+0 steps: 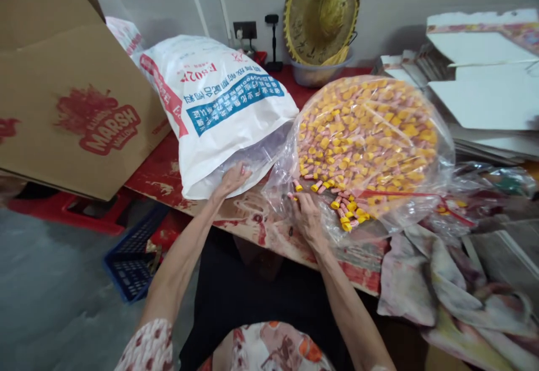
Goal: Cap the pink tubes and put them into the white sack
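A white woven sack (236,107) with blue and red print lies on the table, its mouth toward me. At that mouth is my left hand (236,179), fingers bent together around something small that I cannot make out. To the right, a large clear plastic bag (370,135) is full of small pink pieces with yellow caps. Several pieces (347,208) lie loose at its open edge. My right hand (308,216) rests beside them, fingers curled at the bag's edge, close to a pink piece (291,196) at the fingertips.
A cardboard box (80,90) leans at the left above a red stool (71,211) and a blue crate (130,259). Behind stand a round yellow woven hat (322,14) and a basin (315,73). Flat white cartons (484,96) and crumpled cloths (450,281) are at the right.
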A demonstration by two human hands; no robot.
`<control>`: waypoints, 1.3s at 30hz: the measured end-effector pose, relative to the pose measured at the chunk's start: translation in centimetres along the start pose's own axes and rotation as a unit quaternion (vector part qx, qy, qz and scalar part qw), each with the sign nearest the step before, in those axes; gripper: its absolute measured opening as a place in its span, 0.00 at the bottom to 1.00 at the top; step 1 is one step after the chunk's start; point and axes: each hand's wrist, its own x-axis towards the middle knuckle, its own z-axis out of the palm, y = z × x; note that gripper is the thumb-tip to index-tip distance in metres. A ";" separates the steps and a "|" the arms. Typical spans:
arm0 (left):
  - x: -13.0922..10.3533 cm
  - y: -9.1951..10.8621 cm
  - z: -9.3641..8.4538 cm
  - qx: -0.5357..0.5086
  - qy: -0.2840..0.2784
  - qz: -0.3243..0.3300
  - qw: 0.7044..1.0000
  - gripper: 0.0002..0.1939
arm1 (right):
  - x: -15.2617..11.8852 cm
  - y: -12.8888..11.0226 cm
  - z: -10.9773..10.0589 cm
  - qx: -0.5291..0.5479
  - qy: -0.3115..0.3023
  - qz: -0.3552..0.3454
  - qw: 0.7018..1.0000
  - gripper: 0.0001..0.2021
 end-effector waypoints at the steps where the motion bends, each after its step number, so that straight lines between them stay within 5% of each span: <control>1: -0.9 0.1 -0.2 -0.079 0.006 -0.001 0.997 0.16 | 0.0 0.0 -0.1 0.000 0.013 0.005 1.000 0.17; 5: -5.0 1.6 0.0 -0.344 0.026 0.021 0.938 0.20 | -0.2 0.2 -0.6 -0.021 0.087 0.020 0.996 0.19; 8: -7.6 3.4 0.9 -0.450 0.006 0.022 0.893 0.23 | -0.4 0.2 -1.2 -0.016 0.028 0.037 0.999 0.20; 11: -8.9 5.0 2.2 -0.517 0.012 -0.026 0.855 0.26 | -0.2 -0.8 -1.7 0.091 -0.007 0.092 0.992 0.20; 15: -9.7 6.3 4.1 -0.543 -0.007 -0.078 0.836 0.31 | 0.0 -2.7 -1.7 0.302 -0.032 0.167 0.938 0.21; 18: -10.2 6.4 5.0 -0.509 -0.040 -0.060 0.858 0.29 | -0.6 -3.5 -1.4 0.378 -0.064 0.181 0.906 0.21; 20: -10.5 6.2 5.0 -0.439 -0.043 -0.019 0.897 0.24 | -1.2 -3.3 -1.2 0.388 -0.079 0.186 0.899 0.23; 23: -10.8 5.9 4.8 -0.272 -0.039 0.086 0.958 0.12 | -2.4 -2.0 -1.6 0.300 -0.101 0.158 0.935 0.20; 25: -11.2 6.0 5.0 -0.161 -0.045 0.163 0.972 0.04 | -2.7 -0.8 -2.3 0.183 -0.075 0.120 0.973 0.15; 30: -11.5 9.0 7.4 0.041 -0.124 0.280 0.951 0.10 | 0.0 2.4 -2.6 0.000 0.021 0.102 0.995 0.15; 35: -8.7 12.5 9.4 0.088 -0.185 0.295 0.933 0.17 | 3.5 4.1 -1.1 -0.025 -0.085 0.038 0.995 0.19; 39: -7.6 11.2 8.0 0.036 -0.171 0.290 0.941 0.07 | 3.8 4.0 -0.9 -0.050 -0.110 0.041 0.992 0.14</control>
